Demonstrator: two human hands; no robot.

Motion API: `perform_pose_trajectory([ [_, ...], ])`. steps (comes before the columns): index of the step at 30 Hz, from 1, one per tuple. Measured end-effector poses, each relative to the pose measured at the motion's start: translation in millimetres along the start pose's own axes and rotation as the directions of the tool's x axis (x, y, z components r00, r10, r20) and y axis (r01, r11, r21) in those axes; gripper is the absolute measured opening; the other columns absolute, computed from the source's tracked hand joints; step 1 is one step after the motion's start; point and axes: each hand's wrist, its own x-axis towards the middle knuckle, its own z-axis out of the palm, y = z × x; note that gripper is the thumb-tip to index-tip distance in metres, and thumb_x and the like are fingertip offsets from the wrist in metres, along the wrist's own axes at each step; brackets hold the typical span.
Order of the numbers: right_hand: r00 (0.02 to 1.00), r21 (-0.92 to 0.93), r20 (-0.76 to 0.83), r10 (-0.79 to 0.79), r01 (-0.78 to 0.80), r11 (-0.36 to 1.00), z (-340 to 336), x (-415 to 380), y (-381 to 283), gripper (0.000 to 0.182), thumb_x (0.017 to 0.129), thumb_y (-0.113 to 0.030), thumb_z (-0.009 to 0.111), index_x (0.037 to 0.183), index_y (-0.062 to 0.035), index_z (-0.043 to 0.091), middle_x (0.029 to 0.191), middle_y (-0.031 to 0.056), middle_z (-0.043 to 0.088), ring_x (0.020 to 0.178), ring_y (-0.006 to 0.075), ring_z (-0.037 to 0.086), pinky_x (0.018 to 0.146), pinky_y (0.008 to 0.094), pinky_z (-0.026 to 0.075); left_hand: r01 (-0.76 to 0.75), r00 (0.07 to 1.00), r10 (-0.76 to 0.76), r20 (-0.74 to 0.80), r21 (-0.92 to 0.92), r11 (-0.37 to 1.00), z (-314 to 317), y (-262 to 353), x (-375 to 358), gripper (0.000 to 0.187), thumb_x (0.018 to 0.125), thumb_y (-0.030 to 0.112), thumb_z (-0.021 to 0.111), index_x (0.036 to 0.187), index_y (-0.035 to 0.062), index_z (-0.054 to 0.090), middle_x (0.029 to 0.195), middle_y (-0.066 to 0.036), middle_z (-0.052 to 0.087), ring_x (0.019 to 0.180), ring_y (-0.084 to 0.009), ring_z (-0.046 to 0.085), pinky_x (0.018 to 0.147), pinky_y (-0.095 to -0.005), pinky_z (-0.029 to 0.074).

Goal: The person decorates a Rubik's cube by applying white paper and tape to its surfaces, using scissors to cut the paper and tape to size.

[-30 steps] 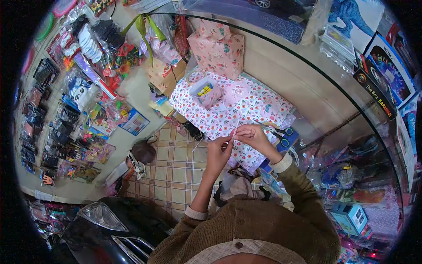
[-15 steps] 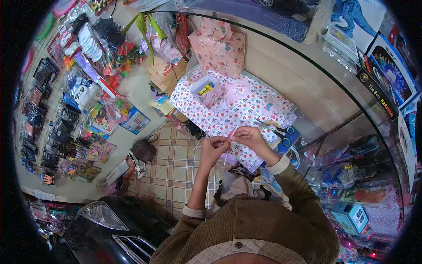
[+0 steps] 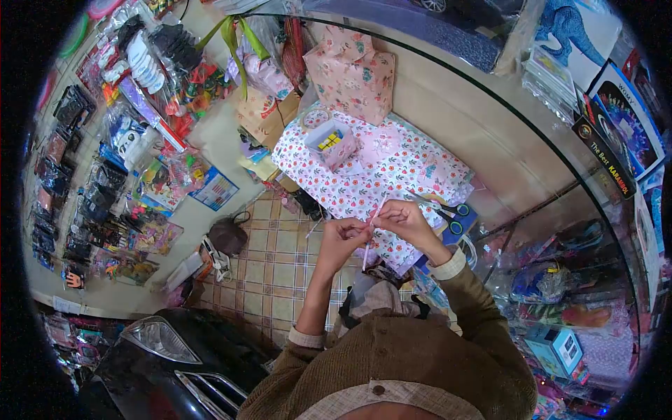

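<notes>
Both hands meet over the near part of a white floral sheet [image 3: 336, 189]. A thin pink ribbon [image 3: 366, 253] runs between their fingertips, one end hanging down and the other pointing up. My left hand [image 3: 343, 240] pinches it from the left side. My right hand [image 3: 404, 221] pinches it close beside, fingertips nearly touching the left ones. Scissors with dark and green handles [image 3: 455, 215] lie just right of my right hand. An open floral box [image 3: 334, 155] with something yellow inside stands on the sheet, with a tape roll [image 3: 314, 120] behind it.
A pink floral wrapped package [image 3: 353, 77] stands at the back against the wall. A glass edge [image 3: 528, 126] curves along the right. Packaged goods [image 3: 140, 133] hang at left. A black motorcycle [image 3: 161, 364] is at lower left, and a brown bag [image 3: 228, 236] lies on the tiled floor.
The view has shifted slightly. Both hands stay together on the ribbon, with its upper end now standing more upright and its lower end hanging a little further right.
</notes>
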Motion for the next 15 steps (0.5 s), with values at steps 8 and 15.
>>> perform_pose_trajectory([
  [8, 0.985, 0.041, -0.156, -0.068, 0.075, 0.996, 17, 2, 11, 0.006, 0.087, -0.003, 0.067, 0.089, 0.001, 0.063, 0.086, 0.0056, 0.068, 0.08, 0.0078, 0.064, 0.071, 0.0205, 0.051, 0.032, 0.998, -0.031, -0.051, 0.02, 0.999, 3, 5, -3, 0.013, 0.086, 0.004, 0.067, 0.093, -0.0074, 0.065, 0.081, -0.009, 0.068, 0.072, -0.0145, 0.067, 0.067, -0.0266, 0.055],
  [15, 0.976, 0.023, -0.201, -0.079, 0.085, 0.996, 23, 1, 2, 0.008, 0.086, -0.001, 0.068, 0.091, 0.0016, 0.063, 0.092, 0.0089, 0.069, 0.082, 0.0093, 0.065, 0.074, 0.0218, 0.051, -0.085, 0.988, 0.109, -0.112, 0.198, 0.977, 11, 12, -7, 0.019, 0.087, 0.004, 0.066, 0.099, -0.0101, 0.065, 0.084, -0.011, 0.068, 0.074, -0.0151, 0.067, 0.069, -0.027, 0.055],
])
